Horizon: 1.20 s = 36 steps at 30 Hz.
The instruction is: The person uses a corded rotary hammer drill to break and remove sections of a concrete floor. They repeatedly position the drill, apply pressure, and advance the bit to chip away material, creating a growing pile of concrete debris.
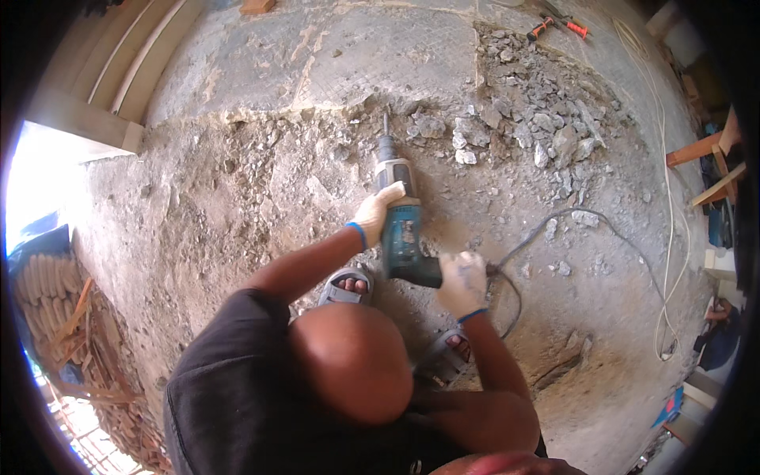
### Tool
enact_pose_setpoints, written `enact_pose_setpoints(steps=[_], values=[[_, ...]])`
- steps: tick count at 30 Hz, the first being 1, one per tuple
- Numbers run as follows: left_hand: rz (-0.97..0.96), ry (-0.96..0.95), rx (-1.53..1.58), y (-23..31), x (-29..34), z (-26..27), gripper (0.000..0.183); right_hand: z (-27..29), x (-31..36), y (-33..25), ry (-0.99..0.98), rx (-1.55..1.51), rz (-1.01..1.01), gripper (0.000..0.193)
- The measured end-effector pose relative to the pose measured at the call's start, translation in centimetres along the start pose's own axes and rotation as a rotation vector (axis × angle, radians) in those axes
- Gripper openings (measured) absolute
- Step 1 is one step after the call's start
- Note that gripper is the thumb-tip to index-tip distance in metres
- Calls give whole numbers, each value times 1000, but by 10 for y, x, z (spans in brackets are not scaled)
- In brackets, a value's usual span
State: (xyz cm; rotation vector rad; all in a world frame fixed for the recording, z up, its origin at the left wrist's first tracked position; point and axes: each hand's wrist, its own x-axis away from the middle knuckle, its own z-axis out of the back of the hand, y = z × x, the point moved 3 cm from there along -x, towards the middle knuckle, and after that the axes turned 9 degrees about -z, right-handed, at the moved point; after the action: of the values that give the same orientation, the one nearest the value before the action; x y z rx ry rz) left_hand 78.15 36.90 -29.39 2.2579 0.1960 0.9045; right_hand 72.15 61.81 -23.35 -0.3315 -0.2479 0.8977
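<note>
A teal and grey rotary hammer drill point(405, 237) points away from me over the broken ground. My left hand point(378, 212), in a white work glove with a blue cuff, is closed round its front body. At the back, my gloved right hand point(463, 283) grips the dark rear handle; this hand is a little blurred. The steel bit point(386, 123) reaches the ragged edge of the concrete slab point(372, 67); whether its tip is pressed in, I cannot tell. From the handle a dark power cord point(566, 212) curves away to the right.
Concrete rubble point(546, 127) is heaped right of the bit. Orange-handled tools point(558, 28) lie beyond it. A pale cable point(663, 158) runs down the right side. My sandalled feet point(346, 286) are close behind the drill. Scrap wood point(99, 348) is piled at left, below pale steps point(131, 63).
</note>
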Motion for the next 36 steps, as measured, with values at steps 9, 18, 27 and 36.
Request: enact_pose_setpoints(steps=[9,18,27,36], values=[[-6,-4,-105,14,9,12,62,-18,11,-13,69,-37,-31,19],[24,82,-166,19,18,18,63,-9,7,-37,-62,-49,-39,19],[-28,83,-56,13,20,7,59,-12,13,-21,17,-47,36,20],[-41,129,-37,-5,12,-3,57,16,-3,-12,-82,110,-47,26]])
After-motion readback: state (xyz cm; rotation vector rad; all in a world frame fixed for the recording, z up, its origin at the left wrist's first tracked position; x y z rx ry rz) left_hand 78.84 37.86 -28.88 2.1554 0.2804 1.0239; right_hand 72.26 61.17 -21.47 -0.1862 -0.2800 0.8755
